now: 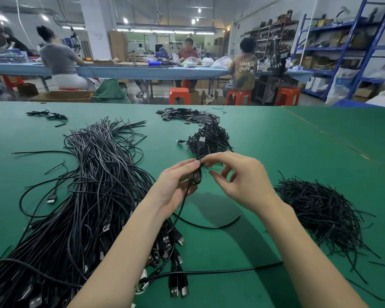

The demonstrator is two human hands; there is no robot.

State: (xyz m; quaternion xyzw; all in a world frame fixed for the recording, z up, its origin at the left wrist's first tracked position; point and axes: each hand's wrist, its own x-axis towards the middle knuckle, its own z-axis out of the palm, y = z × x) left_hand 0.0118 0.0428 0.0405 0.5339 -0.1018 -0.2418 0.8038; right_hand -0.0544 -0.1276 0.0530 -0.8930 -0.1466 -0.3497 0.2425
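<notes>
Over the green table (276, 141) my left hand (176, 185) grips a small coil of black cable (195, 177), whose loose end trails down toward me. My right hand (238, 181) pinches the top of the coil with thumb and forefinger, where a thin black tie sticks out. Its other fingers are spread. A large bundle of loose black USB cables (87, 196) lies to the left, plugs toward me. A heap of short black ties (320, 210) lies to the right. A pile of coiled, tied cables (209, 138) sits just beyond my hands.
A scatter of small flat black pieces (187, 114) lies at the table's far side. A single cable (209, 271) crosses the near table. Beyond the table edge are orange stools (179, 95), seated people at a long blue bench (142, 71), and blue shelving (353, 52) at right.
</notes>
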